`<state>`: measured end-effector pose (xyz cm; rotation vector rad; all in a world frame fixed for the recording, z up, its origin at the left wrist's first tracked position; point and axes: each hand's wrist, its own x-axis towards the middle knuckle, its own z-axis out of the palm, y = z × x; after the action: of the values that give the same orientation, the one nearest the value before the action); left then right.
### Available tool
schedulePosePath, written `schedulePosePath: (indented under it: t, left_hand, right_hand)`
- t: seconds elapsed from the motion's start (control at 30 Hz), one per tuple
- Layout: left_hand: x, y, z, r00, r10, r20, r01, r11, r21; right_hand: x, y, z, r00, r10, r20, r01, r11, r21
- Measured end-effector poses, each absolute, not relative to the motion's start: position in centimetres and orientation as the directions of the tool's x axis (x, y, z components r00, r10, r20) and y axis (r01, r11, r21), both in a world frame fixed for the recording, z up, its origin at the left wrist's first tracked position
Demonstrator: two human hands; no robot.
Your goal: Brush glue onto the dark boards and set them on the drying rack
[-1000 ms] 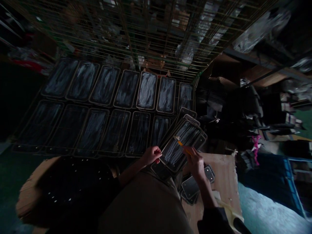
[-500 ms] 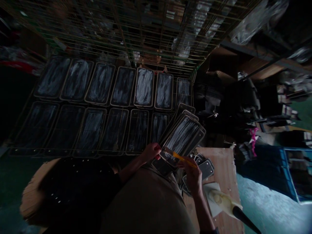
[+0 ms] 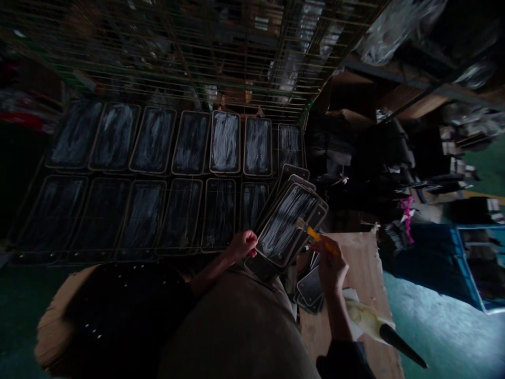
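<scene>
Orange-handled brush (image 3: 313, 233) had moved from near end of dark panel (image 3: 287, 223) to its right edge, clamped in right hand (image 3: 331, 263); left hand (image 3: 245, 245) pinched panel's left corner.

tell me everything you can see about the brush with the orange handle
The brush has a slim orange handle, perhaps plastic or painted wood, and a pale, short-looking head. It slants across the view, head up and to the left, handle down toward the right hand, which grips it and hides its rear end. The head is over the white-streaked dark panel, near its right edge; whether the bristles touch is hard to tell.
</scene>
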<state>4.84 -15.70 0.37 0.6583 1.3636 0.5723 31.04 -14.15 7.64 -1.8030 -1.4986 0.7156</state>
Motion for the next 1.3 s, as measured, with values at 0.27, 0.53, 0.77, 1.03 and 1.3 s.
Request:
schedulePosePath:
  t: [0.27, 0.53, 0.77, 1.03, 1.3]
  left_hand:
    - [5.0, -16.4, -0.2, 0.099, 0.72, -0.686, -0.052, 0.693, 0.719]
    - [5.0, -16.8, -0.3, 0.111, 0.765, -0.635, -0.11, 0.644, 0.757]
    - [5.2, -16.7, -0.1, 0.09, 0.748, -0.658, -0.044, 0.663, 0.747]
    - [5.3, -16.7, -0.2, 0.078, 0.768, -0.636, -0.03, 0.639, 0.768]
    - [5.5, -16.2, 0.5, 0.06, 0.745, -0.664, 0.046, 0.663, 0.748]
  right_hand:
    - [30.0, -18.5, 8.9, 0.048, 0.997, -0.067, 0.747, -0.08, -0.66]
    - [28.9, -22.4, 10.7, -0.008, 0.93, -0.367, 0.556, -0.301, -0.775]
    - [29.9, -18.1, 8.8, 0.046, 0.983, -0.181, 0.564, -0.175, -0.807]
    - [29.1, -9.9, 7.6, 0.122, 0.99, 0.069, 0.565, -0.013, -0.825]
    - [30.3, -5.7, 5.4, 0.195, 0.964, 0.183, 0.624, 0.022, -0.781]
